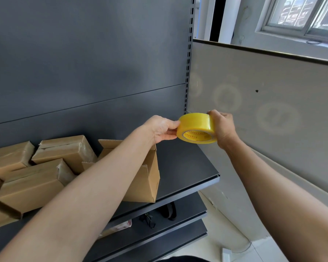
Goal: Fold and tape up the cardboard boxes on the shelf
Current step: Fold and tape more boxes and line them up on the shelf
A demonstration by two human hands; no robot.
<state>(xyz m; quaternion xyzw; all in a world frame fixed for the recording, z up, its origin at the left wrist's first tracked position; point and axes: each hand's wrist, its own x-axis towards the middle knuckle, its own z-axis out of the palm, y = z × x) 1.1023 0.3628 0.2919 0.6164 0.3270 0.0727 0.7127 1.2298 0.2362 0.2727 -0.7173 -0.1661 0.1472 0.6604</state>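
Head: tape roll (196, 127) between fingers (173, 126)

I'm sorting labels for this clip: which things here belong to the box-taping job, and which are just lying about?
Part of the job:
- tape roll, held by the left hand and the right hand
- open box
- taped boxes
- shelf

Just lying about:
- black straps on the lower shelf
- packet beside them
- white block on the floor
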